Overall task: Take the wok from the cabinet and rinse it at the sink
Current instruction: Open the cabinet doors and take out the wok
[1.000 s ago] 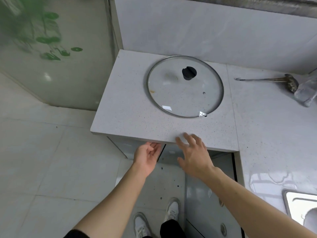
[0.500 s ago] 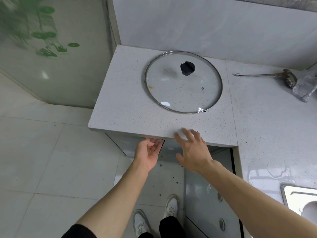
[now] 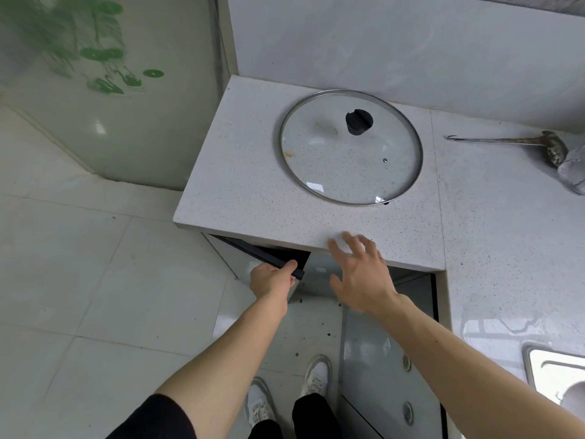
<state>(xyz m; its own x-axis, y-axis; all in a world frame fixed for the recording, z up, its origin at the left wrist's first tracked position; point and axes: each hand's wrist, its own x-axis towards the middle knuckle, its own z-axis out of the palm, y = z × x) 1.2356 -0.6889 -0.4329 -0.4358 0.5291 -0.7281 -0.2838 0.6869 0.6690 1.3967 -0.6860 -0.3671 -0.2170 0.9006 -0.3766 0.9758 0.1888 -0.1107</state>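
Observation:
Under the speckled white counter (image 3: 253, 198), my left hand (image 3: 273, 280) grips the dark top edge of the left cabinet door (image 3: 269, 256), which stands partly swung out. A dark gap shows behind the door; the wok is hidden. My right hand (image 3: 361, 274) hovers open, fingers spread, at the counter's front edge, holding nothing. A corner of the steel sink (image 3: 552, 372) shows at the lower right.
A glass lid (image 3: 349, 147) with a black knob lies on the counter. A metal ladle (image 3: 519, 142) and a crumpled grey thing (image 3: 573, 172) lie at the far right. Another cabinet door (image 3: 380, 359) stands to the right of my feet. The tiled floor lies to the left.
My left hand has closed on the cabinet door's top edge and pulled it outward, opening a dark gap. My right hand has barely shifted.

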